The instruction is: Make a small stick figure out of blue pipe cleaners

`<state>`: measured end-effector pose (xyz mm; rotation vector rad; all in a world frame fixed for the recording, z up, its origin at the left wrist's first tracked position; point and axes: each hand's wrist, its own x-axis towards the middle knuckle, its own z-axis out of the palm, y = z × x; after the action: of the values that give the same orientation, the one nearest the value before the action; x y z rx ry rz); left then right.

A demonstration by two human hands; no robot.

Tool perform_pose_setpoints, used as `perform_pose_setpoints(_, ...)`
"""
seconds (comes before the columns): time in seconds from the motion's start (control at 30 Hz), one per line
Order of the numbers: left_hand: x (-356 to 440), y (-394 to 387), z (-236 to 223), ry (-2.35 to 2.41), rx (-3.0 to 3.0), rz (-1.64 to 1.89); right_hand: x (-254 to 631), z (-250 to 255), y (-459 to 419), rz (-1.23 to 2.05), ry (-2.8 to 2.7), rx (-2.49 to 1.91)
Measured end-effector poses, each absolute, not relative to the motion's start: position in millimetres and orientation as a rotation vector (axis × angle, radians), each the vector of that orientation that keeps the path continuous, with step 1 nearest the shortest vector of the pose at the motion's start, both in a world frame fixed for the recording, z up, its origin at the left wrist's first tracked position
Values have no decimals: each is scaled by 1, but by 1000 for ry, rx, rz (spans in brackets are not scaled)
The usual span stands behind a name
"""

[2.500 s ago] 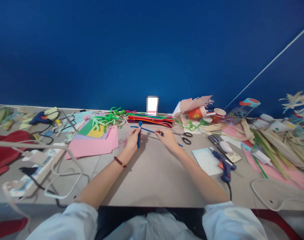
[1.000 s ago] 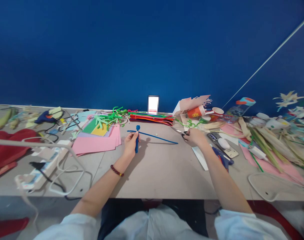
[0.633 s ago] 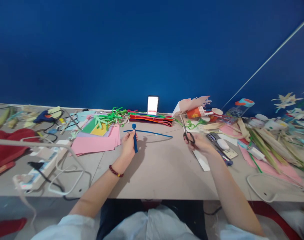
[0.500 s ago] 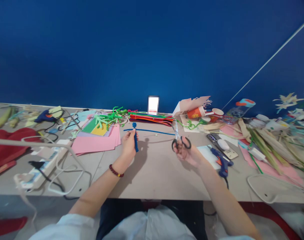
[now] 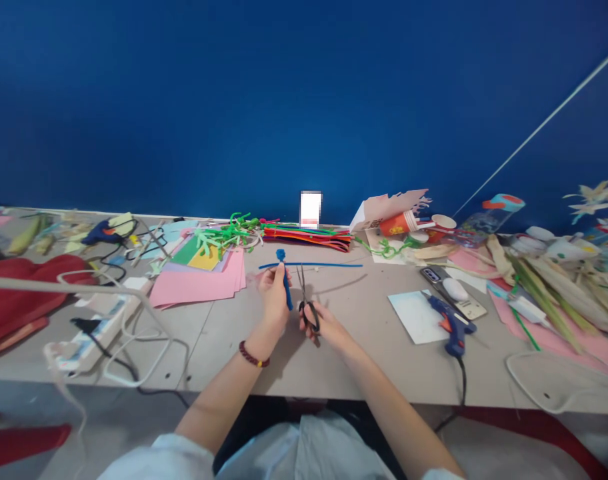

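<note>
My left hand (image 5: 274, 293) is closed round a figure of blue pipe cleaners (image 5: 287, 287), held upright. It has a small coiled knob on top and strands hanging below. A long straight blue pipe cleaner (image 5: 334, 265) runs sideways through it, with a short end on the left and a long end on the right. My right hand (image 5: 320, 323) grips black-handled scissors (image 5: 309, 313) by the finger loops. Their blades point up and stand slightly apart, with the tips at the long pipe cleaner just right of the figure. Whether the blades touch it I cannot tell.
Behind my hands lies a bundle of coloured pipe cleaners (image 5: 309, 237) under a lit screen (image 5: 311, 209). Coloured paper (image 5: 199, 283) and a power strip (image 5: 104, 327) are on the left. To the right are a glue gun (image 5: 451, 323), a phone (image 5: 474, 308) and paper cups (image 5: 397, 223).
My right hand let go of the pipe cleaner, picked up the scissors from the right and brought them left beside the figure. My left hand kept its hold.
</note>
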<state>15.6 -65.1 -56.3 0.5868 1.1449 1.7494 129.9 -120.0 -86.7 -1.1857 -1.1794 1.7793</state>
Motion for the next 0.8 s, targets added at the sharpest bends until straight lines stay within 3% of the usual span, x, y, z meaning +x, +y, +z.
perform_pose_setpoints(0.37,34,-84,-72,1087,532,1531,126,-91,-121,1702,-1080,-1250)
perform_pose_setpoints(0.8,34,-81,-75,1095,541,1582,130,-86,-121,1665,-975,-1272)
